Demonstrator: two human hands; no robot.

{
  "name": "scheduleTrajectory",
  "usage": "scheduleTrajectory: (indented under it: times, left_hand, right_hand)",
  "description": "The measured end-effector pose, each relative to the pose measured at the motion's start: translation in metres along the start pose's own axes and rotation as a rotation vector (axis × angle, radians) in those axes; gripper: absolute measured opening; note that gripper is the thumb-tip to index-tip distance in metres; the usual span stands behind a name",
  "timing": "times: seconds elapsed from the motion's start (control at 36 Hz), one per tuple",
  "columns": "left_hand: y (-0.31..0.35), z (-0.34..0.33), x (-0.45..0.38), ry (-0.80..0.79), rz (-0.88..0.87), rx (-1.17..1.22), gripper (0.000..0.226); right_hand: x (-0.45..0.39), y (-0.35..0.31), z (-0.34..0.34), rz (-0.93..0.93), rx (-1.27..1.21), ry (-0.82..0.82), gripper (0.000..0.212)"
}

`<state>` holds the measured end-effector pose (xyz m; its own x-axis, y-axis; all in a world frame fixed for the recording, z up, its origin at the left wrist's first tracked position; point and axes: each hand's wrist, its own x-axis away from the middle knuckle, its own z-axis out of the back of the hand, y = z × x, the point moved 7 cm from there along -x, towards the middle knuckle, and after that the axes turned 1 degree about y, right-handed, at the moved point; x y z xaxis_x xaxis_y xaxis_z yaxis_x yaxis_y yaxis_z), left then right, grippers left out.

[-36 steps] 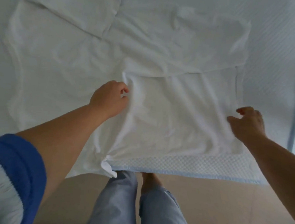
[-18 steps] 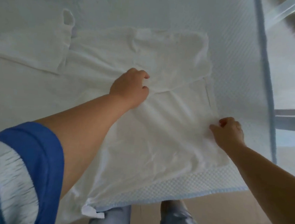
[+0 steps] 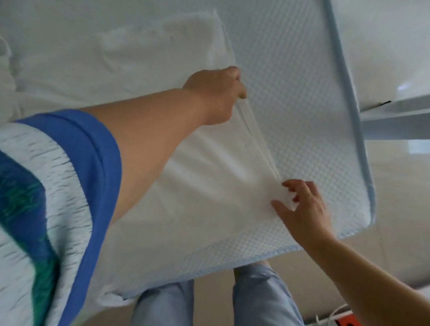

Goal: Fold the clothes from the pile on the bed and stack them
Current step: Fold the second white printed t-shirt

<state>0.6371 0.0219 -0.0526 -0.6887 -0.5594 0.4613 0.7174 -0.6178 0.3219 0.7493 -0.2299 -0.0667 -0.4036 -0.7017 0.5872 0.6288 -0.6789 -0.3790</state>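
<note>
The white waffle-textured bed with pale blue piping (image 3: 302,113) fills my view. The white cotton garment (image 3: 202,182) lies flat at its six-o'clock edge. My left hand (image 3: 214,93) clenches the garment's right edge; my right hand's fingers (image 3: 291,187) pinch the same edge nearer me.

A soft, matt white cloth garment (image 3: 195,176) is gripped along one edge by the left hand (image 3: 215,93) and right hand (image 3: 301,208). Beside them the bed (image 3: 290,104) is covered in dimpled, apparently quilted fabric.
</note>
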Motion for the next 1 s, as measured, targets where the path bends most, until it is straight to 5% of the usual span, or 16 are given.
scheduleTrajectory:
  times: [0.28, 0.42, 0.53, 0.67, 0.83, 1.0]
  left_hand:
    - [-0.005, -0.01, -0.004, -0.056, -0.057, -0.231, 0.045]
    - [-0.018, -0.004, -0.003, -0.094, 0.006, -0.285, 0.04]
    - [-0.022, 0.002, 0.0, -0.108, 0.015, -0.35, 0.027]
    - [-0.009, 0.028, 0.006, 0.032, -0.043, -0.278, 0.006]
    - [0.035, 0.04, 0.017, 0.235, -0.281, -0.294, 0.009]
    - [0.059, -0.01, -0.006, 0.173, -0.262, -0.315, 0.017]
  right_hand:
    - [0.0, 0.011, -0.009, -0.124, 0.012, -0.096, 0.02]
    - [0.004, 0.015, -0.016, -0.073, 0.03, -0.287, 0.011]
    - [0.005, 0.015, -0.009, -0.035, 0.027, -0.319, 0.024]
    - [0.013, 0.017, 0.009, 0.016, 0.062, -0.294, 0.026]
    - [0.04, 0.038, 0.014, 0.082, 0.143, -0.185, 0.014]
    - [0.044, 0.07, -0.014, -0.119, 0.061, -0.259, 0.016]
